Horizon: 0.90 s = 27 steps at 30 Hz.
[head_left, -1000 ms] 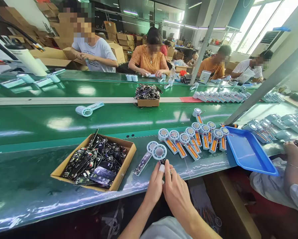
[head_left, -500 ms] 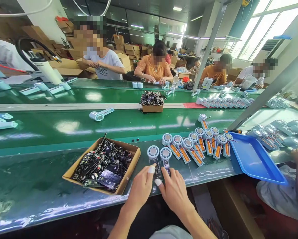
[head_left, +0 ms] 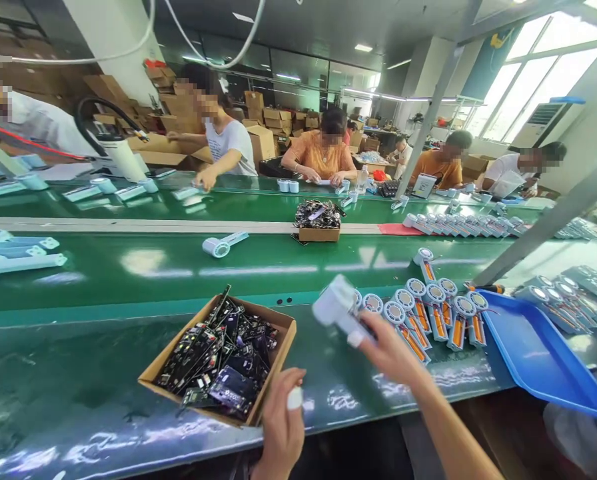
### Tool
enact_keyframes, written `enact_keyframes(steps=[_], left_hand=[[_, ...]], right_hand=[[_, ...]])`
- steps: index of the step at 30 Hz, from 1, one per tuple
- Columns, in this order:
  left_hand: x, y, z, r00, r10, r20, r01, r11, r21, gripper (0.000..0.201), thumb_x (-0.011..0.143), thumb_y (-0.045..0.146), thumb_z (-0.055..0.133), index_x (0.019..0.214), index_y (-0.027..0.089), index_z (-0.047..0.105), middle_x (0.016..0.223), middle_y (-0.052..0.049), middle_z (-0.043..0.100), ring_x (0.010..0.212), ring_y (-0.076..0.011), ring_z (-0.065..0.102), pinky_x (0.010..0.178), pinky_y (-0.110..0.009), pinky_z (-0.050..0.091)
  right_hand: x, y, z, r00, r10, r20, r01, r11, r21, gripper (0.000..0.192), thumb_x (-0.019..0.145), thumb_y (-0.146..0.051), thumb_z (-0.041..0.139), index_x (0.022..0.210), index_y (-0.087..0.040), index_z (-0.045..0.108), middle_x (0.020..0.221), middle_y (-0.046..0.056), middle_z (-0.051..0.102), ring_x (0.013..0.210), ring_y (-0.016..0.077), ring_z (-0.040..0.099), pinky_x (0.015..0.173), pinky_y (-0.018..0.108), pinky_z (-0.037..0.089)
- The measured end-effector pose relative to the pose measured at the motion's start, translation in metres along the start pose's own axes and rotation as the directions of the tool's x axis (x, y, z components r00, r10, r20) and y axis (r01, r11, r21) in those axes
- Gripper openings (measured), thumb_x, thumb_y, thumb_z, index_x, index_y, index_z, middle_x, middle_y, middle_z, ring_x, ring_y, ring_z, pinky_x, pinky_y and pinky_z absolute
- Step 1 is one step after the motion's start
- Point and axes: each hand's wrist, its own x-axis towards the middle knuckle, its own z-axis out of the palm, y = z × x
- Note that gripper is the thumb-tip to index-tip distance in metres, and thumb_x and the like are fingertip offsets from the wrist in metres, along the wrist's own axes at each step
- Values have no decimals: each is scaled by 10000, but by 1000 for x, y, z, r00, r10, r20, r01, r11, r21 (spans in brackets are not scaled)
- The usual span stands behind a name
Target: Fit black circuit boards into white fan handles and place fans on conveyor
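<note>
Green surfaces were spread across the room, a belt (head_left: 288, 270) beyond and a bench (head_left: 103, 373) nearer, with co-workers (head_left: 323, 160) seen along the far side. By its handle a pale fan (head_left: 334, 303) was held in the right hand (head_left: 398, 353), the fingers closed on it and the thumb, in a white cover (head_left: 355, 339), set against it. The fan was tilted, its head turned towards the far left, between the box (head_left: 282, 335) and the other fans (head_left: 437, 321), some of which were partly hidden by it; because of blur, it could not be told whether the bench was touched. The left hand (head_left: 282, 417) was held low beside the box, its fingers half curled, with nothing seen in its grasp; whether the box was touched could not be made out. Boards (head_left: 233, 388) were heaped in the box, and a blue tray (head_left: 526, 343) was placed to the right of the other fans.

The step in hand was judged to be the shifting or turning of one fan. For the next move, a steady grip on the handle seemed to be called for, with the head held clear of the other fans
</note>
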Motion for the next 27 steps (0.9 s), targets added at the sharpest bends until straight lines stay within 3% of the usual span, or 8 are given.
enact_keyframes(steps=[2, 6, 11, 15, 19, 21, 24, 27], left_hand=[[6, -6, 8, 988, -71, 134, 60, 994, 89, 332, 994, 340, 385, 991, 192, 683, 946, -106, 719, 881, -234, 700, 779, -363, 584], [19, -10, 18, 965, -138, 223, 111, 985, 131, 331, 990, 339, 403, 875, 201, 681, 870, -89, 709, 837, -229, 701, 768, -352, 574], [17, -14, 17, 968, -135, 213, 112, 987, 116, 327, 990, 349, 416, 855, 202, 675, 842, -79, 710, 810, -220, 704, 746, -324, 570], [11, -23, 15, 965, -138, 222, 112, 986, 126, 320, 982, 371, 431, 865, 206, 679, 868, -82, 718, 814, -227, 708, 720, -326, 581], [14, -20, 24, 968, -121, 220, 84, 982, 171, 295, 977, 380, 436, 989, 199, 669, 946, -93, 723, 783, -230, 711, 683, -348, 588], [28, -5, 40, 974, -66, 216, 25, 982, 189, 307, 975, 389, 449, 1109, 188, 638, 1059, -120, 707, 879, -248, 709, 755, -381, 589], [69, 28, 77, 965, 82, 250, -139, 966, 219, 353, 954, 406, 497, 1198, 179, 616, 1266, -166, 630, 1207, -313, 589, 1022, -478, 480], [117, 57, 120, 895, 37, 445, -218, 906, 363, 540, 853, 441, 648, 1309, 159, 578, 1471, -215, 470, 1401, -405, 371, 1125, -574, 320]], right_hand=[[49, 18, -31, 980, 194, -41, -198, 939, -282, 196, 976, -296, 512, 1128, -197, 586, 1119, 80, 625, 978, 215, 603, 853, 300, 468], [136, 55, -54, 918, 374, -132, -395, 831, -392, 249, 957, -221, 553, 1170, -102, 601, 1220, 217, 581, 1132, 330, 572, 944, 429, 438], [160, 80, -57, 867, 463, -186, -498, 772, -396, 350, 950, -333, 631, 1243, -147, 588, 1286, 121, 589, 1136, 275, 593, 964, 485, 485], [121, 74, -69, 890, 368, -270, -450, 811, -375, 327, 994, -272, 506, 1289, -141, 554, 1351, 171, 555, 1260, 284, 518, 1044, 413, 412], [21, 63, -39, 906, 285, -313, -389, 852, -351, 267, 1014, -290, 399, 1112, -189, 626, 1090, 93, 669, 1022, 217, 631, 893, 315, 493], [-32, 60, -1, 892, 191, -409, -336, 886, -318, 246, 988, -275, 415, 997, -194, 647, 1005, 97, 667, 962, 235, 638, 850, 341, 514], [-79, 53, 49, 887, 138, -440, -308, 888, -342, 343, 913, -202, 510, 1245, -177, 592, 1236, 153, 622, 1140, 287, 600, 951, 421, 504], [-84, 47, 45, 946, 102, -307, -208, 918, -337, 490, 854, -162, 581, 1342, -177, 552, 1318, 152, 606, 1191, 286, 590, 970, 418, 512]])
